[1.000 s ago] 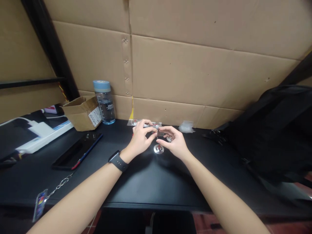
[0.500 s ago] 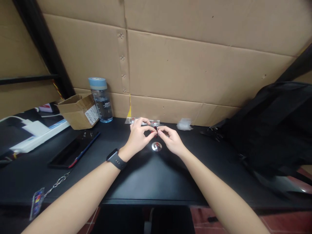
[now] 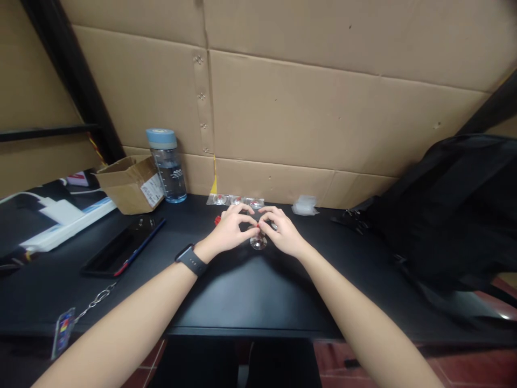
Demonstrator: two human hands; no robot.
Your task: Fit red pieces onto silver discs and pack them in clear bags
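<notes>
Thumb and forefinger of my left hand (image 3: 232,230) are pinched close to the fingertips of my right hand (image 3: 284,235). Between them shows a small red piece (image 3: 258,226), mostly covered by the fingers, so its kind is unclear. Directly below it, a shiny silver disc-shaped metal part (image 3: 258,243) stands on the black table (image 3: 258,302); whether the red piece touches it I cannot tell. Another red piece (image 3: 217,220) peeks out behind my left hand. Clear packets (image 3: 218,200) with red and silver contents lie in a row beyond the fingers.
At the left are a water bottle (image 3: 168,170), an open cardboard box (image 3: 131,186), a phone (image 3: 123,248) with a chain charm, and a power strip (image 3: 68,223). A crumpled clear plastic bag (image 3: 305,205) lies by the cardboard wall (image 3: 299,124). A black backpack (image 3: 448,215) fills the right.
Both hands have come down slightly, bringing the red piece close over the silver disc. The red piece behind my left hand and more of the packets now show.
</notes>
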